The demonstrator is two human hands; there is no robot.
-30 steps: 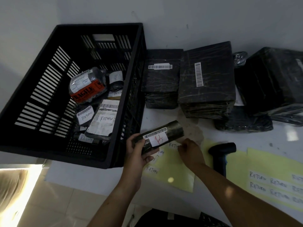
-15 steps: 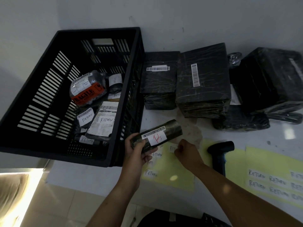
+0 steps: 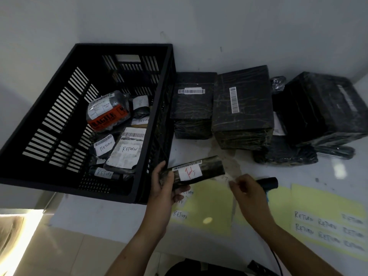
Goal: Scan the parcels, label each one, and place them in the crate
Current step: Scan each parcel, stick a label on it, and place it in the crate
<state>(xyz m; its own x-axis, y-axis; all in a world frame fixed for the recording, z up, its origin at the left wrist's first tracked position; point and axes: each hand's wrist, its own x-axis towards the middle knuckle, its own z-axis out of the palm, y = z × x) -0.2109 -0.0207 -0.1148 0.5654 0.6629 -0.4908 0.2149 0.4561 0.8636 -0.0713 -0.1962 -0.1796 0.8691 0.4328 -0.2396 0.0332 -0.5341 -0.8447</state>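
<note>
My left hand (image 3: 163, 188) grips the left end of a black rolled parcel (image 3: 211, 168), held just right of the crate's front corner. The parcel carries a barcode strip and a white label with a red mark. My right hand (image 3: 247, 190) hovers to the right of the parcel above the yellow label sheet (image 3: 209, 204), and its fingertips pinch a small white sticker (image 3: 227, 178), which is blurred. The black slatted crate (image 3: 123, 45) stands at the left and holds several wrapped parcels marked RETURN (image 3: 127, 150). The black handheld scanner (image 3: 267, 183) lies behind my right hand.
Wrapped black box parcels stand against the wall: one with a barcode (image 3: 192, 104), a taller one (image 3: 242, 108) and a large one (image 3: 322, 108) on flat black packets. A second yellow sheet of RETURN labels (image 3: 326, 216) lies at the right. The table's front edge runs below my forearms.
My right hand has lifted off the yellow sheet and moved right with a sticker between its fingertips. The left hand still holds the rolled parcel in about the same place.
</note>
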